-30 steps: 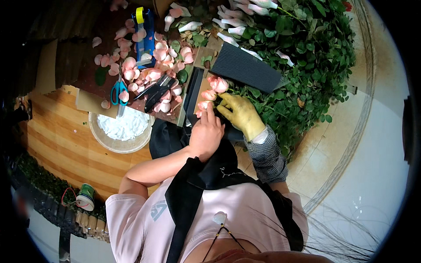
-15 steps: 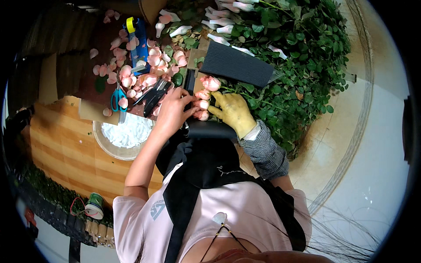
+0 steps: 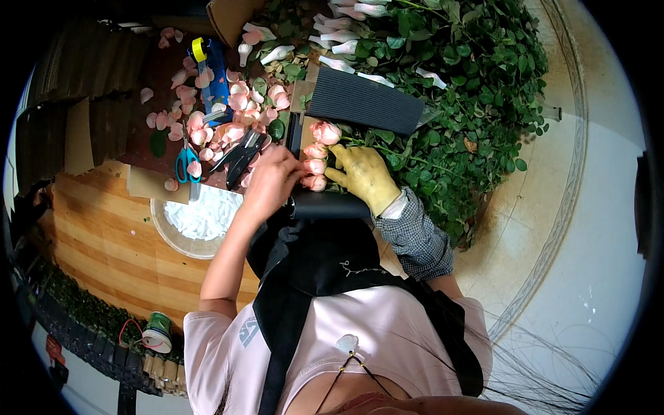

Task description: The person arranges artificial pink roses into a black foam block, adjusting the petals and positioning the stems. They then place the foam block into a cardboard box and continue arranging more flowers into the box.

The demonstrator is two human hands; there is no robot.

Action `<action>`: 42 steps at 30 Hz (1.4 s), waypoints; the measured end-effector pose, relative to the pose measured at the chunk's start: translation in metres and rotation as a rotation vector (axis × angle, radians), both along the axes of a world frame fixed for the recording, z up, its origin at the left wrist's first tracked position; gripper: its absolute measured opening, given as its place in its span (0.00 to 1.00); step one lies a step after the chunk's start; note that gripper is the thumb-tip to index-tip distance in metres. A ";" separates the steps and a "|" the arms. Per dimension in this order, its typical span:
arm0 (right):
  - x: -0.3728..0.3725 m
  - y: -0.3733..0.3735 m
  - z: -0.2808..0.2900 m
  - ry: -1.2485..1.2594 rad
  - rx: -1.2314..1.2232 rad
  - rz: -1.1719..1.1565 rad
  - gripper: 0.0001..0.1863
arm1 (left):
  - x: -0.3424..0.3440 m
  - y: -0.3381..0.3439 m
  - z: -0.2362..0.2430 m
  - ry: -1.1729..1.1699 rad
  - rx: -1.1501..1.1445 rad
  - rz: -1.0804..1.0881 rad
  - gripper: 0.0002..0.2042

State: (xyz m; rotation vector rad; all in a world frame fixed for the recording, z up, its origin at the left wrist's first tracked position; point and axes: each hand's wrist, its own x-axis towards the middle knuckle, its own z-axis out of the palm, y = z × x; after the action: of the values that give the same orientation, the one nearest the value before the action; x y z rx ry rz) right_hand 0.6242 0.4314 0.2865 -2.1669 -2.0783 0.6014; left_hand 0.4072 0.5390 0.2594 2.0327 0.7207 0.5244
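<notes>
Several pink roses lie in a row, heads to the left; the top rose (image 3: 325, 133) is the widest open, while a lower rose (image 3: 314, 167) is between my hands. My bare left hand (image 3: 275, 178) comes from the left, fingertips pinched at that lower rose's petals. From the right, my right hand (image 3: 366, 178) in a yellow glove has its fingers bent around the necks of the lower roses; its fingertips are partly hidden. Green stems and leaves trail right behind the glove.
A black stapler (image 3: 243, 158), blue-handled scissors (image 3: 187, 164) and loose pink petals (image 3: 242, 97) lie left. Below them stands a bowl (image 3: 160, 223) of white pieces. A dark ribbed board (image 3: 366, 100) sits beyond the roses. Leafy stems (image 3: 470, 138) are heaped at right; white-netted buds (image 3: 339, 34) lie far off.
The view has shifted slightly. My left fingers have drawn closer together at the lower rose, while my gloved right hand stays by the row.
</notes>
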 end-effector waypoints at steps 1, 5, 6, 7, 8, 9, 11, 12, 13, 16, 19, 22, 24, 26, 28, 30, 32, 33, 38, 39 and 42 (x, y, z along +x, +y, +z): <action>0.000 -0.001 -0.002 0.007 -0.016 -0.006 0.21 | -0.004 0.005 -0.001 -0.001 0.030 0.024 0.03; -0.001 -0.001 0.001 0.004 -0.001 -0.020 0.20 | -0.012 0.014 0.015 0.400 0.239 0.394 0.09; -0.001 -0.002 0.001 0.001 0.001 -0.015 0.21 | -0.008 0.011 0.023 0.319 0.192 0.312 0.08; -0.001 -0.002 0.000 -0.002 0.003 -0.003 0.21 | -0.003 0.006 0.031 0.240 0.144 0.237 0.06; -0.001 -0.001 0.000 -0.006 0.005 0.011 0.21 | 0.005 -0.001 0.038 0.158 0.097 0.164 0.05; -0.001 0.000 0.002 -0.022 0.023 0.022 0.21 | 0.015 -0.013 0.039 0.201 0.084 0.068 0.07; -0.003 0.001 0.010 -0.060 0.053 0.038 0.21 | 0.036 -0.038 0.042 0.298 0.159 -0.039 0.09; -0.004 -0.001 0.011 -0.066 0.050 0.034 0.21 | 0.045 -0.049 0.044 0.353 0.249 -0.046 0.09; -0.004 -0.002 0.011 -0.070 0.052 0.033 0.21 | 0.054 -0.055 0.042 0.482 0.355 -0.052 0.11; -0.007 0.002 0.023 -0.082 0.018 -0.096 0.17 | 0.057 -0.064 0.041 0.500 0.382 -0.013 0.13; -0.008 0.006 0.028 -0.232 -0.078 -0.244 0.14 | 0.056 -0.063 0.044 0.539 0.387 -0.051 0.13; 0.006 0.009 0.000 -0.004 0.022 -0.175 0.12 | 0.054 -0.060 0.046 0.518 0.468 -0.042 0.12; 0.016 0.007 0.001 0.205 0.062 -0.236 0.12 | 0.047 -0.047 0.050 0.412 0.132 -0.055 0.11; 0.016 0.007 0.003 0.265 0.076 -0.271 0.13 | 0.039 -0.029 0.043 0.292 -0.126 -0.033 0.11; 0.015 0.004 -0.001 0.206 0.044 -0.270 0.13 | 0.027 -0.013 0.029 0.054 -0.236 0.108 0.11; 0.011 0.004 -0.002 0.145 0.030 -0.241 0.13 | 0.031 -0.005 0.015 0.101 -0.025 0.317 0.17; 0.008 0.006 -0.001 0.075 0.039 -0.196 0.13 | 0.045 -0.007 -0.027 0.004 -0.122 0.342 0.23; 0.009 0.004 -0.005 0.016 0.060 -0.140 0.13 | 0.055 -0.009 -0.043 0.010 -0.147 0.311 0.25; 0.001 -0.005 0.041 0.077 0.184 -0.203 0.18 | 0.068 -0.013 -0.068 -0.052 -0.238 0.331 0.23; 0.002 -0.005 0.049 0.162 0.220 -0.242 0.18 | 0.066 -0.013 -0.067 -0.041 -0.231 0.331 0.23; 0.004 0.003 0.068 0.427 0.195 -0.375 0.18 | 0.065 -0.016 -0.067 -0.077 -0.199 0.349 0.23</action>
State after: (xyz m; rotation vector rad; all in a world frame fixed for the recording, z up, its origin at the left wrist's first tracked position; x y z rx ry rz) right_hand 0.6277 0.4341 0.3548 -2.0212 -1.4109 0.7057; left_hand 0.4722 0.5225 0.1921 1.7004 1.0459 0.6970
